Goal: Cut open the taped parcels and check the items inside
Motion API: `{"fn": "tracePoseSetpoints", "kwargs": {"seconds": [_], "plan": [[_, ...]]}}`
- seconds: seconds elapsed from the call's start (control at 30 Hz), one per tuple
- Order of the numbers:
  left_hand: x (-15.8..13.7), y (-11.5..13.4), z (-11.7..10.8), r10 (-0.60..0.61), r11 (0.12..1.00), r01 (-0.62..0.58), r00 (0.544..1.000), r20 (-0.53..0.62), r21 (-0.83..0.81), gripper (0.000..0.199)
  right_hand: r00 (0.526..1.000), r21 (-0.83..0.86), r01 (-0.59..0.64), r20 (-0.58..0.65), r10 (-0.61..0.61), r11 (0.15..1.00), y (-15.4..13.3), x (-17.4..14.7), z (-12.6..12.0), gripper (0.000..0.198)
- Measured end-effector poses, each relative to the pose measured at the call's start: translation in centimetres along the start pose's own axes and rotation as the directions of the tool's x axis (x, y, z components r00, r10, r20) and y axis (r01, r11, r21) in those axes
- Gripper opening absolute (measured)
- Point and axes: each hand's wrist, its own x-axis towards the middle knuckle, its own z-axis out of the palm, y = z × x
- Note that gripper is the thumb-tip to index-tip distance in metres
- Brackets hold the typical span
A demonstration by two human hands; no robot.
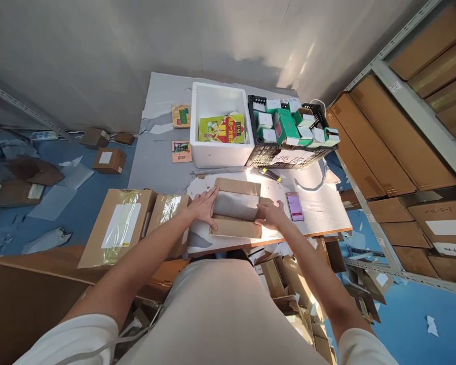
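Observation:
An open cardboard box (237, 229) lies on the table in front of me, its long flaps folded outward. Inside it is a flat whitish-grey sheet or wrapped item (235, 204); its exact kind I cannot make out. My left hand (204, 206) grips the box's left end, thumb and fingers spanning the side. At the opposite end, my right hand (271, 215) is closed on the right side of the box, with some fingertips hidden. A phone (295, 206) lies just right of that hand. Behind the box rests a black and yellow utility knife (270, 175).
A white foam bin (218, 157) holds colourful books (222, 128). Beside it stands a black crate (262, 154) of green and white boxes. Two small books (181, 151) lie left of the bin. Taped cartons (121, 223) flank my left arm; shelving (387, 86) rises at right.

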Motion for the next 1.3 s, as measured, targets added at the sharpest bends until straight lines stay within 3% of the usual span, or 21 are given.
{"fn": "tracePoseSetpoints", "kwargs": {"seconds": [0.07,0.17,0.37,0.57,0.73,0.87,0.97,1.07,1.1,1.13,1.2,1.23,1.3], "plan": [[-0.1,-0.2,0.6,0.004,0.999,-0.005,1.000,-0.015,-0.036,0.154,0.998,-0.031,-0.041,-0.046,0.040,0.999,-2.0,1.5,-1.1,0.035],[-0.3,-0.3,1.6,-0.007,0.998,0.003,0.998,-0.065,-0.058,0.154,0.993,-0.048,0.011,-0.115,-0.017,0.999,-4.9,4.0,-1.8,0.033],[-0.6,0.1,2.1,-0.031,0.996,0.020,0.991,-0.126,-0.089,0.156,0.999,-0.041,0.015,-0.042,-0.017,0.999,-7.3,6.0,-0.2,0.036],[-1.4,0.7,2.5,-0.090,0.989,0.063,0.975,-0.203,-0.134,0.157,1.000,-0.048,0.009,0.006,-0.009,0.999,-5.5,4.3,-1.1,0.027],[-0.6,1.5,2.2,-0.188,0.978,0.158,0.953,-0.239,-0.139,0.147,0.966,0.229,0.026,-0.257,0.034,0.973,-1.6,1.5,-5.9,0.025],[1.0,1.4,-0.2,-0.259,0.965,0.242,0.943,-0.210,-0.105,0.144,0.928,0.445,0.086,-0.362,0.091,0.891,0.9,-0.8,-9.5,0.028],[0.7,2.2,-3.1,-0.289,0.957,0.282,0.932,-0.221,-0.060,0.135,0.879,0.556,0.137,-0.450,0.158,0.820,1.7,-2.3,-10.8,0.035],[-1.6,5.6,-5.0,-0.389,0.916,0.310,0.844,-0.369,-0.256,0.105,0.834,0.538,0.162,-0.522,0.177,0.827,0.7,-3.5,-11.0,0.042],[-2.5,7.4,-5.2,-0.433,0.873,0.261,0.805,-0.406,-0.412,0.096,0.830,0.515,0.152,-0.530,0.174,0.844,-0.2,-3.8,-10.7,0.042],[-3.3,9.3,-5.1,-0.423,0.803,0.131,0.812,-0.401,-0.582,0.094,0.830,0.486,0.127,-0.529,0.176,0.865,-1.5,-4.1,-10.3,0.041],[-4.2,12.9,-4.3,-0.293,0.513,-0.175,0.885,-0.362,-0.840,0.110,0.848,0.418,0.073,-0.504,0.164,0.905,-4.7,-4.7,-9.1,0.039],[-4.4,14.4,-3.7,-0.263,0.337,-0.265,0.895,-0.361,-0.903,0.116,0.856,0.379,0.066,-0.497,0.143,0.923,-6.4,-5.1,-8.4,0.038],[-4.4,16.2,-2.7,-0.454,0.064,-0.338,0.828,-0.329,-0.939,0.108,0.846,0.291,0.246,-0.530,-0.058,0.924,-9.1,-6.0,-7.0,0.039]]}}
